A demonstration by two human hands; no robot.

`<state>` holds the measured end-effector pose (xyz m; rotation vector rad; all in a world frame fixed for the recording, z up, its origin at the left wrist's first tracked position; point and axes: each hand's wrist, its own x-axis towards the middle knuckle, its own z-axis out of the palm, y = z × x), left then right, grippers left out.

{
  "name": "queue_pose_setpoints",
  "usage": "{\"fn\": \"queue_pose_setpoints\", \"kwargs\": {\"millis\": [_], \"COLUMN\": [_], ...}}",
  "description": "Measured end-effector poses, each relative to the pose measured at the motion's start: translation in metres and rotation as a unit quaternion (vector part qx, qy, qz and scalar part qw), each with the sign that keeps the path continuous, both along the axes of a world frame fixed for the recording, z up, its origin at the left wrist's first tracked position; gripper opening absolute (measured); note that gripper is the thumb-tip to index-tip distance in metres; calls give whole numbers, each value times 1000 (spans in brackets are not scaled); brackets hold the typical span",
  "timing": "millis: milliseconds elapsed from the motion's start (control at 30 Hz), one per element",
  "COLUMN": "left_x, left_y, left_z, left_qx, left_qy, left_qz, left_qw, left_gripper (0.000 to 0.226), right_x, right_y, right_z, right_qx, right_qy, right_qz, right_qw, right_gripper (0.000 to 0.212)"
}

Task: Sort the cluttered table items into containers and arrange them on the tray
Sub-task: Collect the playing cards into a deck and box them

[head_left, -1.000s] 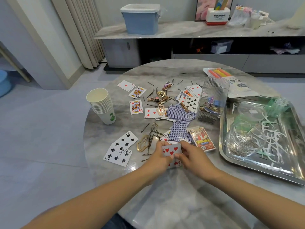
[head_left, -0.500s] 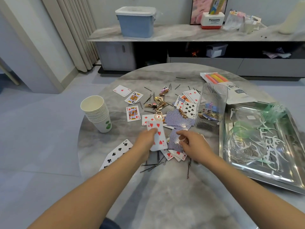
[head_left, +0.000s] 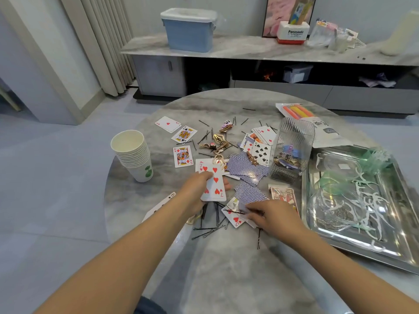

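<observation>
Half a second back my right hand point(head_left: 275, 217) was up on the blue-backed face-down cards point(head_left: 248, 171); now it's dropped nearer to me, fingers curled down onto the face-up five of hearts point(head_left: 234, 219) and the loose cards beside it, pinching at them to drag them off the marble. Whether a card is fully clear of the table yet, I can't tell. My left hand point(head_left: 199, 188) grips the small stack of gathered cards, seven of hearts point(head_left: 213, 181) on top, thumb across the face, held just above the tabletop at the middle of the mess. So the stack is growing card by card, and I judge this is still early in the card collecting.

Black bobby pins point(head_left: 207, 231) lie scattered under and around both hands, one across the five, which could snag the pickup. More face-up cards fan out beyond, a king of diamonds point(head_left: 183, 156) and an ace of hearts point(head_left: 167, 124) among them, with gold hair clips point(head_left: 220, 141) between. To my right stands the ribbed clear glass jar point(head_left: 291, 150) with clips inside, the printed card box point(head_left: 283, 196) near it, then the shiny steel tray point(head_left: 362, 243) holding clear bowls and white floss picks. To my left, a stack of white paper cups point(head_left: 133, 152).
</observation>
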<state>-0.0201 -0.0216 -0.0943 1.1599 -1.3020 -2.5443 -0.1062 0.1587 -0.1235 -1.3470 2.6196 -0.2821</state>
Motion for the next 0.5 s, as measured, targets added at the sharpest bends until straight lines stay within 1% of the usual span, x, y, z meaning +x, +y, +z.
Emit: {"fn": "queue_pose_setpoints", "kwargs": {"millis": [67, 133, 167, 200, 267, 300, 334, 367, 434, 467, 500], "left_x": [-1, -1, -1, 0, 1, 1, 3, 3, 5, 5, 6], "left_y": [2, 5, 7, 9, 11, 11, 11, 11, 9, 7, 5], "left_z": [-1, -3, -3, -3, -3, -3, -3, -3, -3, -4, -6], "left_qx": [-6, -43, -69, -96, -155, -189, -216, -237, -281, -303, -312], "left_qy": [-9, -23, -24, -23, -12, -7, 0, 9, 26, 31, 35], "left_qz": [-21, -49, -65, -81, -127, -157, -181, -193, -199, -201, -201], "left_qw": [1000, 998, 995, 992, 980, 969, 959, 952, 938, 931, 928], "left_gripper": [25, 17, 17, 22, 44, 55, 57, 49, 21, 17, 19], "right_x": [-2, -7, -11, -14, -19, -21, -22, -24, -26, -28, -29], "right_y": [1, -1, -4, -9, -20, -26, -31, -36, -43, -45, -47], "right_z": [9, 21, 27, 34, 43, 45, 46, 45, 46, 47, 47], "right_qx": [-81, -146, -162, -168, -157, -151, -149, -150, -154, -159, -163], "right_qy": [29, 61, 46, -1, -116, -139, -142, -141, -142, -147, -158], "right_qz": [-43, -74, -86, -91, -78, -73, -70, -70, -67, -69, -67], "right_qw": [995, 985, 982, 982, 978, 976, 976, 976, 976, 974, 972], "right_gripper": [26, 22, 21, 20, 15, 14, 15, 17, 18, 17, 16]}}
